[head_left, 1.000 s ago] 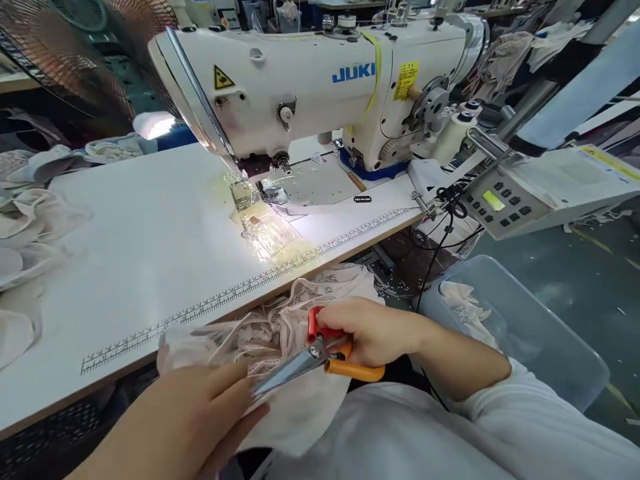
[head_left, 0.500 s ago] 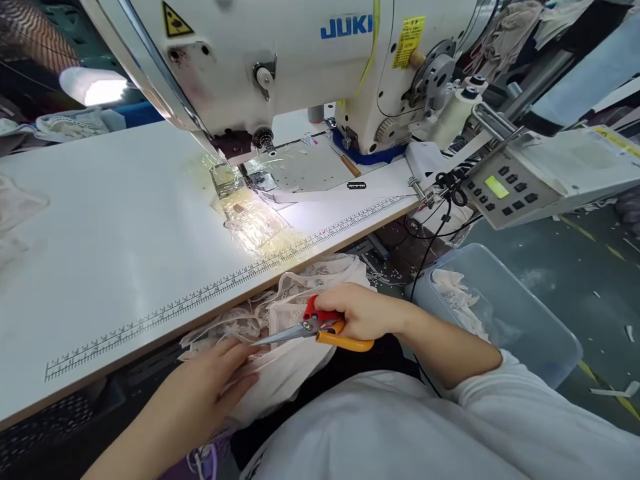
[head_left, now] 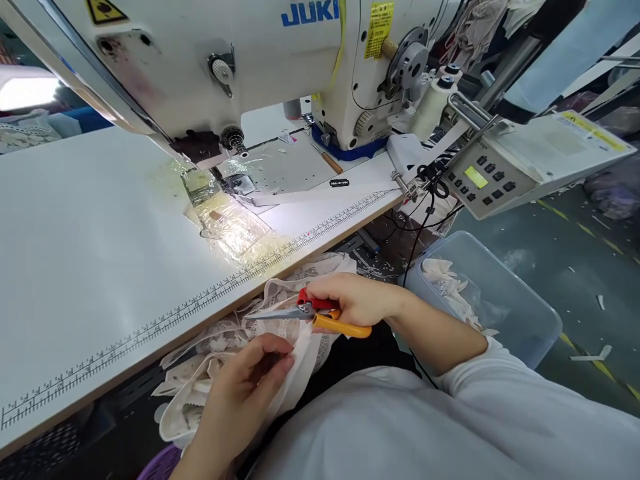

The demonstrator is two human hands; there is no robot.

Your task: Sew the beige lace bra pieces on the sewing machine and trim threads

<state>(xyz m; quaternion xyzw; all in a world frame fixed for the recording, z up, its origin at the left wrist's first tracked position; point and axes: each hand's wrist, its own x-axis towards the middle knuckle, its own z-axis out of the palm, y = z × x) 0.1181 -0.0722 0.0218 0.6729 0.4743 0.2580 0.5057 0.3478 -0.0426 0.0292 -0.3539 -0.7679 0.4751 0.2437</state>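
table: white sewing table (head_left: 100, 233), Juki machine (head_left: 240, 60) at the back
right hand (head_left: 350, 300): closed around scissors (head_left: 310, 313), blades pointing left
left hand (head_left: 245, 387): pinching lace fabric (head_left: 280, 333) right under the blades
bin (head_left: 505, 300): off right of the scissors

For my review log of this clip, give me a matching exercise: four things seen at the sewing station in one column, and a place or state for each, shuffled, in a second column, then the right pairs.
Things:
1. scissors
2. lace fabric
3. razor blade
4. clear plastic bin

Places or states:
A. lying flat on the white table near the sewing machine
B. on the floor to the right, with fabric scraps inside
C. gripped in the right hand, blades pointing left
D. bunched in the lap below the table edge, pinched by the left hand

Pairs: 1-C, 2-D, 3-A, 4-B
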